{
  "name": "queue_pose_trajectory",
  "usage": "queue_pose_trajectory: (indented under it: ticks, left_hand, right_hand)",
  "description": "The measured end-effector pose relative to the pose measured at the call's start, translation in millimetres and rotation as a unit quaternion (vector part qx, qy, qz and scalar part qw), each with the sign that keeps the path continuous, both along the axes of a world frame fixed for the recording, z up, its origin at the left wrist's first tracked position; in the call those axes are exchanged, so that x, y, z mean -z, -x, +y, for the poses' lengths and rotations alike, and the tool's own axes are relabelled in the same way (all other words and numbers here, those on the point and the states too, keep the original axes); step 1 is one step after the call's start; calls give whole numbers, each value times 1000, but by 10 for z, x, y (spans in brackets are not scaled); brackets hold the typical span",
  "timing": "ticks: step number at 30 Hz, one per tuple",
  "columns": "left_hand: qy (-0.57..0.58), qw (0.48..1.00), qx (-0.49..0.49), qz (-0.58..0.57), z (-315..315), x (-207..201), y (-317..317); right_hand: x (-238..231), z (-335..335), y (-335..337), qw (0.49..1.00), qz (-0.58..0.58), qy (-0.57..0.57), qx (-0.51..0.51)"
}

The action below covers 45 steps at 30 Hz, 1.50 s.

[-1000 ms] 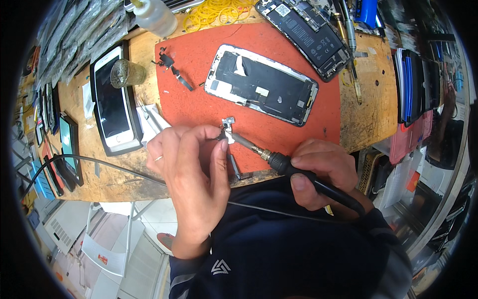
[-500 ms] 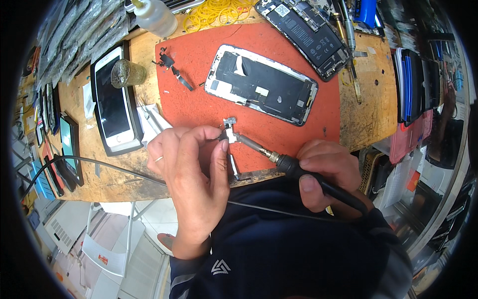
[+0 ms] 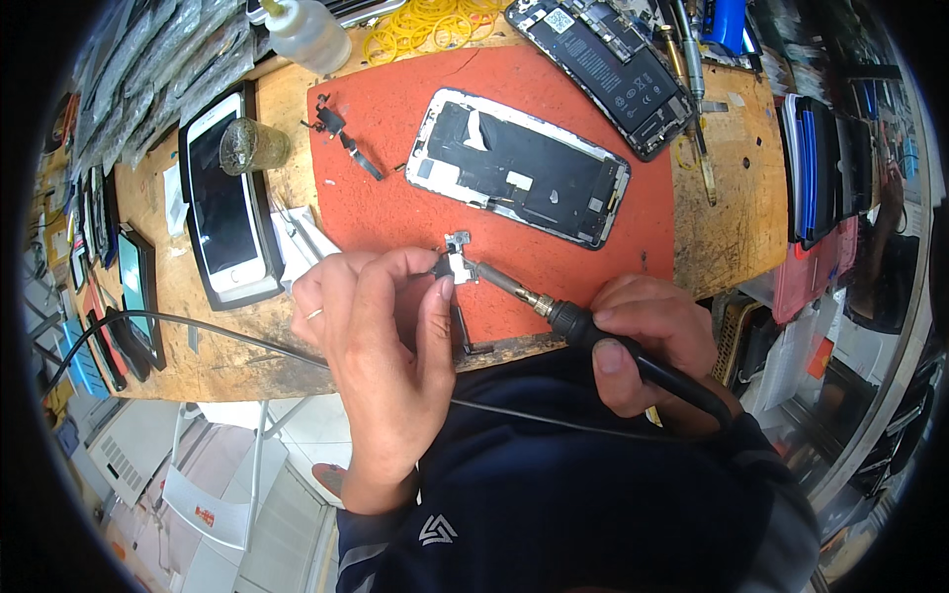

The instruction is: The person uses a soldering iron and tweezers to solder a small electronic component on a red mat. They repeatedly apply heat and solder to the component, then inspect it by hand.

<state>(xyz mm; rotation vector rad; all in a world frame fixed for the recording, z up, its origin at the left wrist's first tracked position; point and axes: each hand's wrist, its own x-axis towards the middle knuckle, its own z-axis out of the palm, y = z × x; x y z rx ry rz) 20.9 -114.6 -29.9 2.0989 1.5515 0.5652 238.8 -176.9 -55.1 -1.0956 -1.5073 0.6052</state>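
Note:
Between thumb and index finger my left hand point(image 3: 381, 341) pinches a small phone flex cable part point(image 3: 458, 265), with a silvery connector end pointing away from me and a thin dark strip hanging toward the table edge. My right hand point(image 3: 652, 341) is wrapped round the black handle of a soldering iron point(image 3: 571, 322). Its metal barrel points left, and the tip is at the right side of the flex part; whether it touches cannot be made out. Beyond both hands lies a phone screen assembly point(image 3: 534, 178), back side up, on a red mat point(image 3: 376, 222).
Another dark flex part point(image 3: 348, 140) lies on the mat's far left. An opened phone body point(image 3: 613, 74) rests at the back right. Left stand a white phone point(image 3: 225, 198), a small cup point(image 3: 255, 146) and a clear bottle point(image 3: 309, 38). The iron's cable point(image 3: 213, 324) crosses the table's front.
The flex part has turned slightly in my left fingers, and its hanging strip looks darker. The soldering iron has shifted very slightly. Everything on the mat stays put.

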Motion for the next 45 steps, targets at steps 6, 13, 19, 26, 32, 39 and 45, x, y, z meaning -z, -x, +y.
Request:
queue_pose_trajectory:
  ticks: [6,13,19,26,32,39,45]
  left_hand:
    - [6,1000,0,-3,9,-32,-13]
    - [-67,997,26,-1,43,-30,-19]
    - [-98,994,37,-11,48,11,-14]
    - [-152,985,77,22,55,59,31]
    - [-200,972,113,57,64,91,68]
    - [-216,959,153,97,95,65,112]
    - [-218,955,168,107,129,47,109]
  right_hand:
    - [13,1,2,1000,0,-4,2]
    - [19,-1,3,1000,-1,-6,4]
    - [4,-17,7,1000,5,10,5]
    - [9,-16,15,1000,17,10,7]
    - [22,-9,25,1000,25,2,12]
    - [11,-14,17,1000,11,5,8]
    - [5,-15,20,1000,13,10,8]
